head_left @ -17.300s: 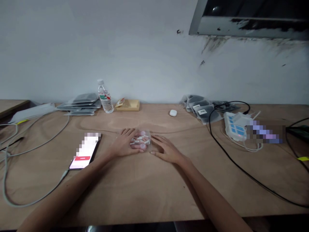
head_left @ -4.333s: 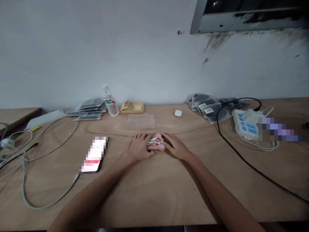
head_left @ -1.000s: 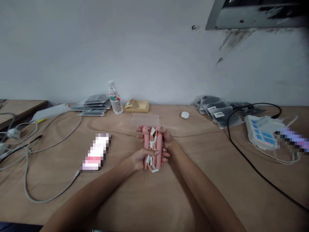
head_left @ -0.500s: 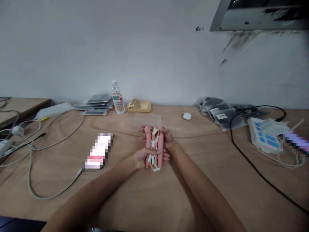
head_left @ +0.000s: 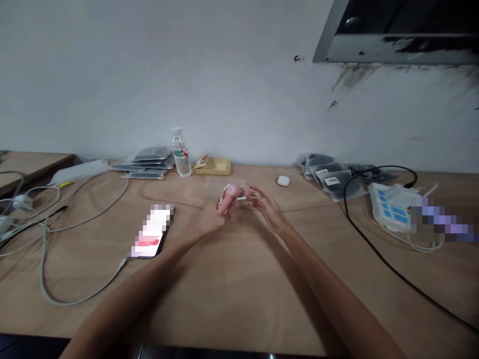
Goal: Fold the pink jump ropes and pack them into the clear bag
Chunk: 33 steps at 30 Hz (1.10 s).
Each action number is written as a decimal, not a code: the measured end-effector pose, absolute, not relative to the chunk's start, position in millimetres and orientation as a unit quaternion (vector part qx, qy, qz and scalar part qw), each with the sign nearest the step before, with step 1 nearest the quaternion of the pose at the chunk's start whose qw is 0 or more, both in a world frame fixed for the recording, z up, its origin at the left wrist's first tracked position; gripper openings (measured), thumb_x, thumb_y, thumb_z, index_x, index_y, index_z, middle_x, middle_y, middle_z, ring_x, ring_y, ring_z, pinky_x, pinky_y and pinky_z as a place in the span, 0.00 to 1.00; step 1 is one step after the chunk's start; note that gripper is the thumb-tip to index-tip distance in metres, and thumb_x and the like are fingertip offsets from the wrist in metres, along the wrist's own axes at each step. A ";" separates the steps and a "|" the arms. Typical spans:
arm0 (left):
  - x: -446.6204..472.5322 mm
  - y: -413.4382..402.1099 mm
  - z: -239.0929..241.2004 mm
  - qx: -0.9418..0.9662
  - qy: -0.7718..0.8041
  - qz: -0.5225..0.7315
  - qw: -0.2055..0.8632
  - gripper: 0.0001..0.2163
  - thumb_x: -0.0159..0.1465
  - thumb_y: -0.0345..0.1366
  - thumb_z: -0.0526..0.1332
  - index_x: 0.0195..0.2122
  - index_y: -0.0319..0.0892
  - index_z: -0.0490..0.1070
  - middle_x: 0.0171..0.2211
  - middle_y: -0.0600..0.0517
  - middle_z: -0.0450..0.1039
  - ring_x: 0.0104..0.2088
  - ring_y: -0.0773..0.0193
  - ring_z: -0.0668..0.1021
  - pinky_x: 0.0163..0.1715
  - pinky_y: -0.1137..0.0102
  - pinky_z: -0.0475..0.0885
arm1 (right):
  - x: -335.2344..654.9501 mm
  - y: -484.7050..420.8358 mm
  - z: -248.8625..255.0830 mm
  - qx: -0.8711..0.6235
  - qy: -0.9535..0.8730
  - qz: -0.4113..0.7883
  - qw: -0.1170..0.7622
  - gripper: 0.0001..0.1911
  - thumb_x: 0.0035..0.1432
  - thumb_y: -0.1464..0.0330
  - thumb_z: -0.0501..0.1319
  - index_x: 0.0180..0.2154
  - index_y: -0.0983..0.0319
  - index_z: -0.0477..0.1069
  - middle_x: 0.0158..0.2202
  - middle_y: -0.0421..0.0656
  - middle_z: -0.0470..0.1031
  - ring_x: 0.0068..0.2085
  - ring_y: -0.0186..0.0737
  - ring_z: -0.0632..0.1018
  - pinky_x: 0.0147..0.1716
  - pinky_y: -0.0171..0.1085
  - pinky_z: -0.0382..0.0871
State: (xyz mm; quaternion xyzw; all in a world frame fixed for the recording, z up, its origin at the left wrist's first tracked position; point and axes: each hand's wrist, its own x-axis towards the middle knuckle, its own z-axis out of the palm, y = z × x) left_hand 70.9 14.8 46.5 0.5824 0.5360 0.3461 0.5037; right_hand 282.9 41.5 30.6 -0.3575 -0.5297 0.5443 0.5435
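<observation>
A beaded jump rope with pink handles (head_left: 228, 199) is in my left hand (head_left: 212, 219), just above the middle of the table. White beads show at its edges; most of the rope is hidden behind the handles and the hand. My left fingers wrap round the bundle from the left. On the other side, my right hand (head_left: 267, 207) has its fingers stretched out and apart, with the tips close to the bundle's right end. Whether they touch it is blurred. A flat clear plastic sheet (head_left: 209, 186) lies behind the hands.
A phone (head_left: 153, 232) on a white cable lies at the left. Along the wall stand a water bottle (head_left: 181, 154), a cardboard tray (head_left: 220, 167), a white earbud case (head_left: 283, 181) and bagged dark packs (head_left: 329, 174). A power strip (head_left: 389, 207) and black cable (head_left: 368, 249) lie right.
The jump rope has turned from lying upright with both handles showing to a tilted bundle seen end-on. My right hand has moved off it to the right and its fingers have spread.
</observation>
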 end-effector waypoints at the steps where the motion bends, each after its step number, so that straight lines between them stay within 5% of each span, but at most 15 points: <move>1: 68.6 15.6 47.7 0.623 0.564 0.339 0.424 0.11 0.56 0.33 0.67 0.41 0.41 0.76 0.38 0.42 0.78 0.46 0.45 0.78 0.45 0.61 0.69 | 292.5 36.0 22.0 -0.394 -0.540 0.503 0.548 0.25 0.60 0.50 0.64 0.55 0.53 0.71 0.51 0.44 0.78 0.54 0.47 0.77 0.58 0.49 0.68; 5: 74.0 8.8 41.8 0.723 0.593 0.245 0.255 0.19 0.60 0.35 0.66 0.53 0.43 0.72 0.45 0.40 0.77 0.49 0.43 0.76 0.50 0.58 0.66 | 315.7 10.8 -7.9 -0.450 -0.630 0.361 0.519 0.30 0.63 0.47 0.60 0.61 0.55 0.66 0.60 0.50 0.72 0.60 0.51 0.73 0.63 0.54 0.60; 10: 88.6 -3.1 30.1 0.769 0.573 0.216 0.184 0.20 0.64 0.42 0.65 0.56 0.44 0.70 0.52 0.39 0.74 0.55 0.43 0.72 0.56 0.58 0.61 | 314.9 1.7 -7.4 -0.428 -0.714 0.338 0.439 0.29 0.67 0.50 0.58 0.63 0.54 0.65 0.63 0.49 0.69 0.61 0.53 0.72 0.64 0.55 0.60; 17: 86.2 -5.2 26.4 0.854 0.454 0.202 0.150 0.37 0.58 0.58 0.67 0.64 0.44 0.65 0.62 0.38 0.65 0.63 0.39 0.62 0.66 0.51 0.46 | 313.1 5.8 -5.0 -0.420 -0.793 0.242 0.370 0.27 0.66 0.55 0.60 0.63 0.54 0.68 0.65 0.50 0.68 0.65 0.55 0.67 0.65 0.58 0.57; 21: 78.2 -10.7 24.4 0.860 0.435 0.222 0.147 0.31 0.66 0.53 0.61 0.67 0.44 0.61 0.69 0.40 0.57 0.70 0.40 0.52 0.68 0.47 0.35 | 315.9 9.1 -12.7 -0.436 -0.810 0.223 0.321 0.31 0.67 0.54 0.57 0.67 0.56 0.61 0.70 0.51 0.59 0.70 0.56 0.60 0.67 0.59 0.52; 27: 65.8 -11.5 13.1 0.863 0.417 0.228 0.171 0.29 0.71 0.49 0.55 0.70 0.41 0.57 0.71 0.41 0.53 0.73 0.47 0.45 0.70 0.51 0.36 | 315.4 12.9 -18.7 -0.441 -0.826 0.196 0.293 0.35 0.69 0.53 0.53 0.71 0.57 0.51 0.74 0.49 0.48 0.73 0.55 0.49 0.70 0.59 0.45; 33: 64.3 6.1 10.1 0.876 0.426 0.191 0.120 0.28 0.72 0.50 0.53 0.69 0.44 0.58 0.71 0.42 0.54 0.73 0.48 0.48 0.70 0.50 0.35 | 321.1 10.4 -13.3 -0.447 -0.829 0.161 0.295 0.31 0.71 0.54 0.50 0.70 0.58 0.54 0.70 0.52 0.59 0.69 0.54 0.62 0.67 0.57 0.55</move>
